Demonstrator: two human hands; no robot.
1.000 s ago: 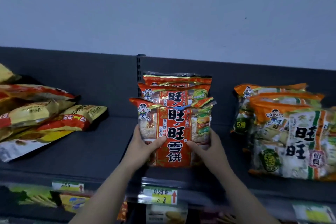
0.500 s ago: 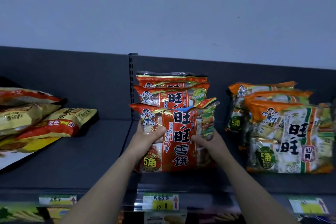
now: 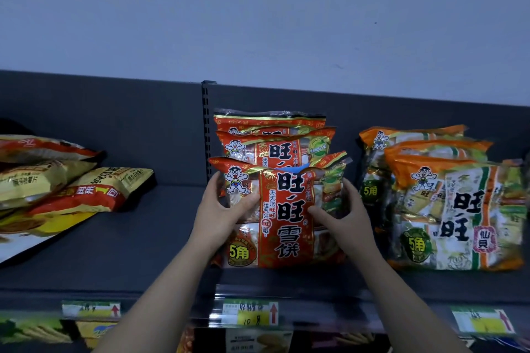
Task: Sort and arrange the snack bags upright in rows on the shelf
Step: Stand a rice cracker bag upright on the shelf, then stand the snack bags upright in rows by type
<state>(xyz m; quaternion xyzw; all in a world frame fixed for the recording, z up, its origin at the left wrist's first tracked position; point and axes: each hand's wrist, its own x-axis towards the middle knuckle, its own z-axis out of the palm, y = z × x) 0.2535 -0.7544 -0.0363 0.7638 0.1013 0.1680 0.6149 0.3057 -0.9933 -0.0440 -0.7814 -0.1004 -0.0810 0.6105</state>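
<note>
1. Left hand [image 3: 220,209] grips the front red bag [image 3: 284,215] at its left edge, thumb across the face and fingers curled behind. Right hand [image 3: 344,215] grips the right edge in the same way.
2. Below the front red bag, price labels [image 3: 249,313] line the lip of the shelf [image 3: 143,252].
3. Front red bag stands upright on the shelf, printed face outward.
4. Directly behind it, two more red bags [image 3: 275,146] stand upright in a row, only their tops showing.
5. To its right, set apart, three orange-green bags [image 3: 459,215] stand upright in a row.
6. Well to its left, yellow-red bags [image 3: 71,189] lie flat in a loose pile.
7. Behind its left corner, a slotted post [image 3: 205,129] rises against the dark back panel, with a pale wall [image 3: 258,23] above.
</note>
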